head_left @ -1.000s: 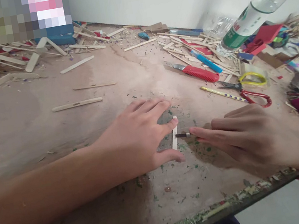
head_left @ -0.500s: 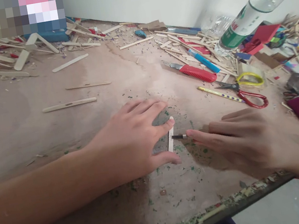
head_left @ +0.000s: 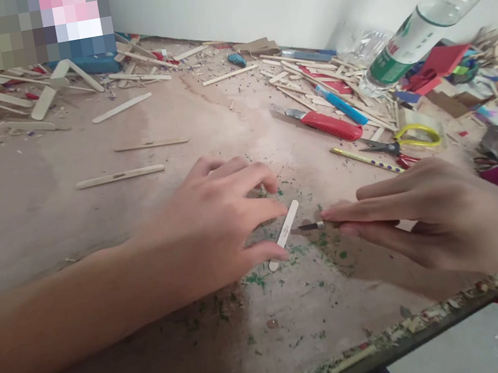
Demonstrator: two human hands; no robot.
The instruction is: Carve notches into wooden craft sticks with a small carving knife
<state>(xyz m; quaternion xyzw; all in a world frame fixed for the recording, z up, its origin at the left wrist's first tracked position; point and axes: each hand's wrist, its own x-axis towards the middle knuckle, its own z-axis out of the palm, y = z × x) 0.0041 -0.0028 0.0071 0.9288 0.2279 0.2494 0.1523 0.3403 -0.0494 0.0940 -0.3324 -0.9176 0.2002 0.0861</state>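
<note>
A short wooden stick lies tilted on the worn tabletop. My left hand rests on the table with its thumb and fingertips pressed against the stick's left side and near end. My right hand is closed round a small knife, and only the metal blade sticks out from under my forefinger. The blade tip points at the stick and sits just beside its right edge. Green and wood shavings lie scattered under both hands.
A red utility knife, a blue one, a dotted pencil and yellow-red scissors lie at the right. A clear bottle leans over clutter. Loose sticks lie at left. The table edge runs near me.
The stick has turned from nearly straight away from me to a slant, its far end swung right. My left fingers have curled more. My right hand has risen slightly, blade still at the stick.
</note>
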